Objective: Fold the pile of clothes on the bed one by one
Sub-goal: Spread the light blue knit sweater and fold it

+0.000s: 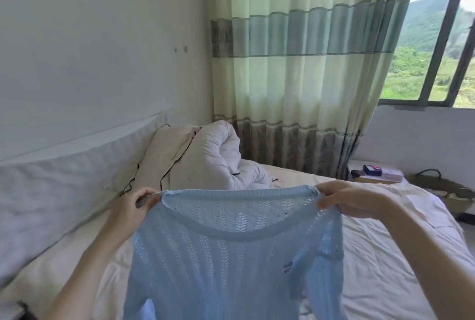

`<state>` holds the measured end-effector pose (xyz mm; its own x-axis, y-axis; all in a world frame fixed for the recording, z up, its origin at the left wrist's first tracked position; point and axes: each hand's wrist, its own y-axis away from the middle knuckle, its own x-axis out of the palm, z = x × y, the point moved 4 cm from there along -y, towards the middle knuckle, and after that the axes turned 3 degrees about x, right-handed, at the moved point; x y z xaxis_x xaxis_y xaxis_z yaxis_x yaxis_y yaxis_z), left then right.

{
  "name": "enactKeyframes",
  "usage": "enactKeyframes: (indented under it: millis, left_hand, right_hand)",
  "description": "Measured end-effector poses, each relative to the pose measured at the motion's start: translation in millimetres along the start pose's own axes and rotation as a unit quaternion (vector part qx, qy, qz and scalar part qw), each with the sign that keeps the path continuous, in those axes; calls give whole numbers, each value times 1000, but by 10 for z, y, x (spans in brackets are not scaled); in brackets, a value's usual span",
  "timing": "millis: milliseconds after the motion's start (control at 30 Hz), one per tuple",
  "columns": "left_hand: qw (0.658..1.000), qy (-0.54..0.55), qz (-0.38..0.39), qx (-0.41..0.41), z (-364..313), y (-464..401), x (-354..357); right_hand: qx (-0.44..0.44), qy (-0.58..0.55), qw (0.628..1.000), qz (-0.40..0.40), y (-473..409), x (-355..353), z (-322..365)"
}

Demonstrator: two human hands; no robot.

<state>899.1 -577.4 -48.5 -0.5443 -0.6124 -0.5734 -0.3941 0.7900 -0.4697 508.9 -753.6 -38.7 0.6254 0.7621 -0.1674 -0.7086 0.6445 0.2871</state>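
A light blue open-knit sweater (231, 263) hangs in front of me above the bed (385, 255), its neckline stretched wide and its body dropping out of the bottom of the view. My left hand (136, 206) pinches the left shoulder at the collar. My right hand (347, 198) grips the right shoulder at the same height. A small tag shows low on the sweater's right side. The pile of clothes is out of sight.
A rolled white duvet (221, 160) and a cream pillow (164, 155) lie at the bed's far end by a padded headboard (51, 186). A striped curtain (295, 75) covers the window. A bedside stand with small boxes (380, 173) and a basket (442, 191) stand at right.
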Motion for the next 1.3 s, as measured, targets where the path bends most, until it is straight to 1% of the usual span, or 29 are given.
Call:
enactKeyframes:
  millis: [67,100,167,233,300,400,500,567,667,700,767,833,900,1000,1067,1133,1233,1300]
  left_hand:
    - [999,4,-47,1,-11,325,-134]
    - [997,10,-72,0,-22,473,-206]
    - [993,32,-113,-9,-83,723,-365]
    - [988,44,-147,-8,-193,910,-542]
    - [982,42,-184,9,-357,1019,-730]
    - [969,49,-238,44,-606,1062,-1002]
    - [956,51,-277,87,-756,1044,-1199]
    - [949,47,-290,110,-780,1004,-1262]
    - [947,44,-295,122,-705,895,-1256]
    - [946,31,-292,134,-667,851,-1231]
    - [948,-17,-280,152,-548,763,-1144]
    - [953,-71,-255,148,-346,692,-1025]
    - [961,-116,-218,127,-2,589,-835]
    - [973,-159,-157,61,669,345,-455]
    - [976,-178,-124,37,1126,91,-188]
    - [978,-190,-89,10,1598,-235,96]
    - [972,-229,-43,-21,2384,-780,559]
    - [965,-256,-13,-59,2927,-1062,907]
  right_hand:
    - [-42,7,994,-96,145,198,-117]
    - [-70,19,986,-151,240,284,-169]
    - [-128,38,964,-228,473,470,-215]
    - [-189,14,942,-278,720,638,-166]
    - [-251,-9,911,-326,950,759,-15]
    - [-333,23,860,-387,1225,888,296]
    - [-395,66,803,-443,1375,971,569]
    - [-423,88,757,-490,1387,1005,681]
    - [-432,145,690,-563,1248,1020,756]
    - [-431,170,673,-576,1163,1019,771]
    - [-427,218,656,-583,930,1013,766]
    - [-412,267,652,-578,665,1021,685]
    - [-375,311,664,-567,266,1000,506]
    - [-300,370,712,-515,-557,964,129]
    - [-266,396,739,-476,-1210,922,-103]
    - [-223,405,767,-446,-1923,841,-313]
    - [-149,391,813,-404,-3068,725,-660]
    - [-108,390,832,-380,-3763,701,-962]
